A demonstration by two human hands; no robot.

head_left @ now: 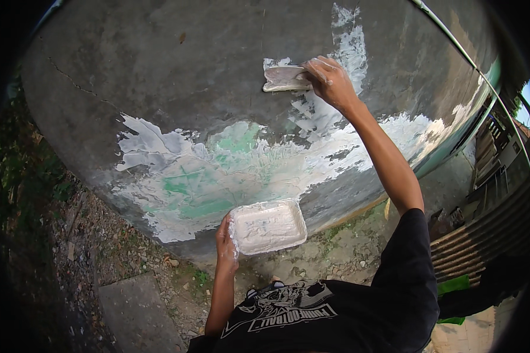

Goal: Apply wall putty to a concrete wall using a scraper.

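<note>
My right hand [330, 79] is closed on a flat putty knife [284, 79], its wide blade smeared with white filler and laid against the dark grey wall [176, 70]. A small white patch shows along the blade's far edge. In my left hand [224, 238] is a shallow rectangular tray [269, 226], held by its left side and coated inside with white paste. Some paste sticks to the fingers of both hands. White filler [153, 144] covers a broad, uneven band of the wall, with pale green paint [197, 191] showing through.
A thin pipe [453, 38] runs down the wall's right side. Below lie gravelly ground [129, 235] and a flat concrete slab [138, 309]. Corrugated sheets [477, 226] stand at the right. A fine crack [70, 79] crosses the wall at the upper left.
</note>
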